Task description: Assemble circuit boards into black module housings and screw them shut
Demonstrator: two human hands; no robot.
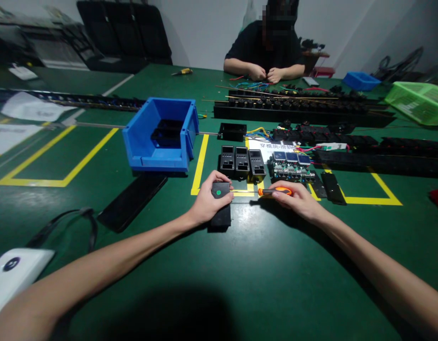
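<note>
My left hand [205,201] is closed around a small black plastic box [221,217] with a round green sticker on it. In my right hand [299,201] is a screwdriver [276,191] with an orange and black handle. Its thin shaft points left and reaches the box's right side by my left fingertips; whether it meets a screw I cannot tell. Just beyond my hands stand three black housings [242,162] with cut-outs. To their right lies a cluster of green circuit boards [292,166] with small displays. Two flat black plates [333,188] rest beside the boards.
A blue bin [156,161] with black parts inside stands left of the housings, a black phone [132,201] before it. Long black rails [300,113] with wires lie across the back. A co-worker [265,52] sits opposite. A white device [22,270] is at the near left.
</note>
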